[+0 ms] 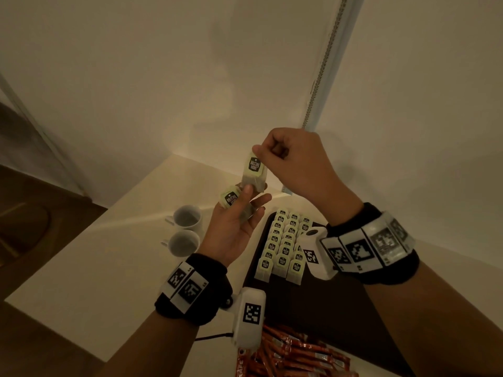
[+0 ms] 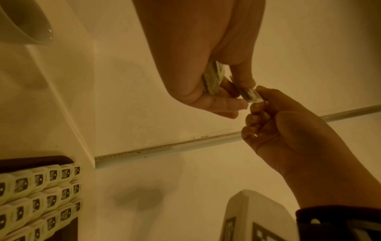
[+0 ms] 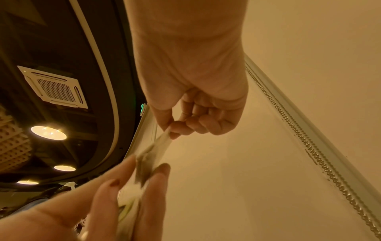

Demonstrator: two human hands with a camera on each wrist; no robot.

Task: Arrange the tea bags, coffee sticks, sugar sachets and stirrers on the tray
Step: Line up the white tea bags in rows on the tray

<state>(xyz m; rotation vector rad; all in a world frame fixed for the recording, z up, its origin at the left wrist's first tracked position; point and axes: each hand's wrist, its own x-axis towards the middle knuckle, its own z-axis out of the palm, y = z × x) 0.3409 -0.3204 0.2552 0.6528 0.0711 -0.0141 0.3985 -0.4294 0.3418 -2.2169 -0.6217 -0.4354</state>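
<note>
Above table, right hand (image 1: 296,164) pinches top of one tea bag (image 1: 254,172); left hand (image 1: 234,229) grips small stack of tea bags (image 1: 230,198). Dark tray (image 1: 326,300) below carries three rows of bags (image 1: 284,248); coffee sticks (image 1: 294,355) lie at near edge.

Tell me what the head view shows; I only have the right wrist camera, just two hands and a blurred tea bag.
Observer: The right hand pinches one tea bag by its top, above the left hand.
Operator: Say what the left hand holds.
Observer: More tea bags, held between thumb and fingers.
Operator: Report the tray.
Observer: The dark tray carries three rows of tea bags, overlapping.
Operator: List anything else on the table.
Observer: Two white cups left of the tray, and orange coffee sticks at its near end.
</note>
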